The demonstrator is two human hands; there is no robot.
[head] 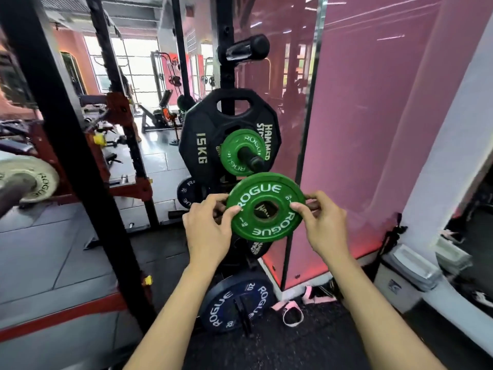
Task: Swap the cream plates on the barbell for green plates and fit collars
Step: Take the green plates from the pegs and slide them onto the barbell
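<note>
Two hands: both are gripping one green plate [267,206], holding it up face-on in front of the storage rack, just below the loaded peg.
Left hand [206,228]: thumb is pressing the plate's face, fingers are curling round behind the left rim.
Right hand [324,225]: thumb is lying on the face near the hole, fingers are wrapping behind the right rim.
Held plate writing: "ROGUE" is reading twice in white, with "1 KG" lower left; a small mark at upper right is too blurred to read.
Second green plate [241,152]: it is sitting on the black peg [252,158] just above, also lettered "ROGUE".
Black plate [205,134]: it is hanging behind that one, showing "15 KG" and "HAMMER"; the word beneath is partly covered.
Blue plates: one [234,303] is sitting low by the floor, marked "ROGUE" and "20"; another [186,193] is peeking out, mostly hidden behind the left hand.
Cream plate [32,178]: it is riding on the barbell sleeve [16,189] at far left, well apart, "ROGUE" legible, its left side cut off by the frame.
Through the held plate's hole: white lettering is showing, too little to read.
Floor: pink straps [293,311] are lying near the mirror's base.
</note>
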